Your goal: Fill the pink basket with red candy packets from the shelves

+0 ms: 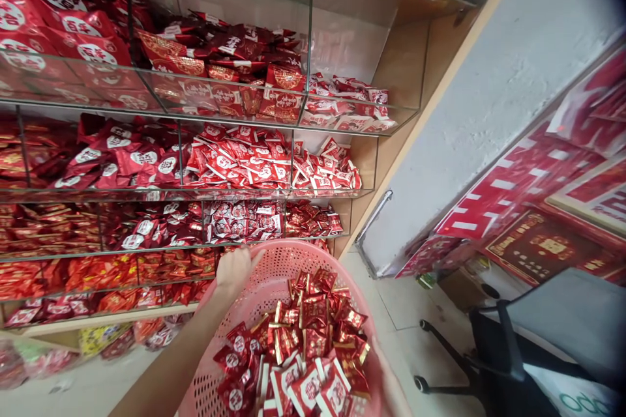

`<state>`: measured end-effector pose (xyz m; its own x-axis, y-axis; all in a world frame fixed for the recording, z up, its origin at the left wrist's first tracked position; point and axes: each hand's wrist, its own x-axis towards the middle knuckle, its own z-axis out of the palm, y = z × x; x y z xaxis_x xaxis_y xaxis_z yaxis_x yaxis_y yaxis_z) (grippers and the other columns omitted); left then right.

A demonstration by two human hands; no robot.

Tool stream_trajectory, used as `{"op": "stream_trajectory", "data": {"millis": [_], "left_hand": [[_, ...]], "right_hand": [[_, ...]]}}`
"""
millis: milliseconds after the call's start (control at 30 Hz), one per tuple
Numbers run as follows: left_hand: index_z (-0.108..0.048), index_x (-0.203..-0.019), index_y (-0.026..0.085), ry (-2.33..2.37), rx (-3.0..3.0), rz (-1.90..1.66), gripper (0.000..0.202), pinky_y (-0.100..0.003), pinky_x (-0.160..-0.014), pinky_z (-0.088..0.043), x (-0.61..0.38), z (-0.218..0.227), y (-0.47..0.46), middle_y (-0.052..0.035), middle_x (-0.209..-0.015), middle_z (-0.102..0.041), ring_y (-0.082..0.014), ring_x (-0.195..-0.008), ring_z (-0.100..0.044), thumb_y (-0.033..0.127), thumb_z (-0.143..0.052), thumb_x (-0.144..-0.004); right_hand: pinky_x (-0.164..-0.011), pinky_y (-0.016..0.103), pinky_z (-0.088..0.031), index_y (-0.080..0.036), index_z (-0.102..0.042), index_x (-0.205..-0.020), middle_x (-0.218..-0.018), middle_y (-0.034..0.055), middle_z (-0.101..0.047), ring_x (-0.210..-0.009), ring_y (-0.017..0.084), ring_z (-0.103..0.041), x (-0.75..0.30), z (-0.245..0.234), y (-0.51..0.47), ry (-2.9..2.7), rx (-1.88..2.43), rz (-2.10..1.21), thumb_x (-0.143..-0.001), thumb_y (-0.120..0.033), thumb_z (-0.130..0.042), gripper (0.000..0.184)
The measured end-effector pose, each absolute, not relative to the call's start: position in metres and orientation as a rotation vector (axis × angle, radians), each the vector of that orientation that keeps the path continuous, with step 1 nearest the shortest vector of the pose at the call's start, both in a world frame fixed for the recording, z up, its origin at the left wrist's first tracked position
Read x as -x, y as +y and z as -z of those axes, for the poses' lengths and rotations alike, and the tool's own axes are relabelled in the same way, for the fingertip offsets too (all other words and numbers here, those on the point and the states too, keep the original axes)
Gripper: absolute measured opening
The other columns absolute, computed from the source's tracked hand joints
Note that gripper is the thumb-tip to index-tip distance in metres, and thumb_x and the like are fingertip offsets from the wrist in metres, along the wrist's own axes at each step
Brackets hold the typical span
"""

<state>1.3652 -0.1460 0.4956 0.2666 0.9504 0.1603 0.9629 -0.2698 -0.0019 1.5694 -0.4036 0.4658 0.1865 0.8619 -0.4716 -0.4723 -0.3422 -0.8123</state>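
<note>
A pink perforated plastic basket (288, 251) tilts in front of me at the bottom centre. Loose wrapped candies fill part of it: small red-and-gold packets (313, 313), dark red packets (237, 365) at the left, and red packets with white ends (310, 388) nearest me. My left hand (237, 270) is closed over the basket's far left rim, its thumb toward the inside. At the basket's right side, part of my right hand (388, 378) rests against the outer wall. It is blurred and cut off by the frame, and its fingers are hidden.
Glass-fronted shelves (235, 120) hold divided rows of red candy packets beyond the basket. A grey wall (454, 98) borders them on the right. A black wheeled chair (508, 358) stands at the lower right, near red printed packaging (513, 189). Bagged goods (102, 339) lie under the shelves.
</note>
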Motion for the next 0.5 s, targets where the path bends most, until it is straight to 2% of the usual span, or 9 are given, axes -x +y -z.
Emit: {"op": "stream_trajectory", "data": {"millis": [200,500], "left_hand": [[-0.058,-0.087,0.006,-1.838,2.392,0.182,0.065,-0.032,-0.055,-0.039,-1.352,-0.489,-0.166,-0.019,-0.07,-0.061,-0.028,-0.067,-0.06,0.056,-0.017,-0.08],[-0.058,-0.084,0.01,-1.858,2.248,0.066,0.062,-0.033,-0.053,-0.04,-1.307,-0.478,-0.202,-0.0169,-0.067,-0.061,-0.0289,-0.066,-0.06,0.053,-0.013,-0.082]], "right_hand": [[-0.074,0.045,-0.045,-0.026,-0.052,-0.113,-0.097,0.0061,-0.065,-0.088,0.03,-0.06,-1.572,-0.457,-0.411,-0.287,1.272,-1.491,-0.067,-0.068,-0.037,0.064],[-0.077,0.044,-0.045,-0.024,-0.059,-0.098,-0.1,0.0054,-0.064,-0.095,0.031,-0.057,-1.554,-0.435,-0.433,-0.034,1.121,-1.636,-0.063,-0.053,-0.05,0.047]]}}
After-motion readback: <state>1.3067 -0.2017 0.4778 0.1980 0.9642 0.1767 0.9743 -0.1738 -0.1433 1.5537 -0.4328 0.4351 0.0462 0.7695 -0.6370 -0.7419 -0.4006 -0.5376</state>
